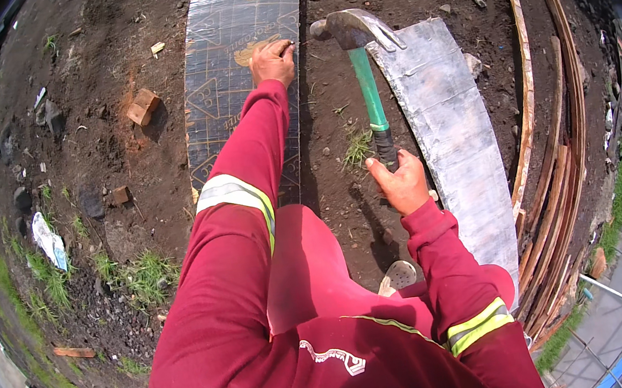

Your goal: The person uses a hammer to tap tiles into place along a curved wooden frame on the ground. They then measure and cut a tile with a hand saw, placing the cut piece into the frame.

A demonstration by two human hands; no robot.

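My right hand (402,183) grips the hammer (365,81), claw over a corner of the pale board (453,112); my closed left hand (272,63) sits at the right edge of the dark board (213,120), where a stray swing could bruise it

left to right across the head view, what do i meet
Crumpled white scrap, larger brown wooden block, long dark printed board, green-handled steel claw hammer, long pale grey board, long brown wooden strips.

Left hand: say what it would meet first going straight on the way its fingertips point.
Likely the hammer head, just past the right edge of the dark board; depth is unclear, though, and it looks raised, so the left hand might pass under it.
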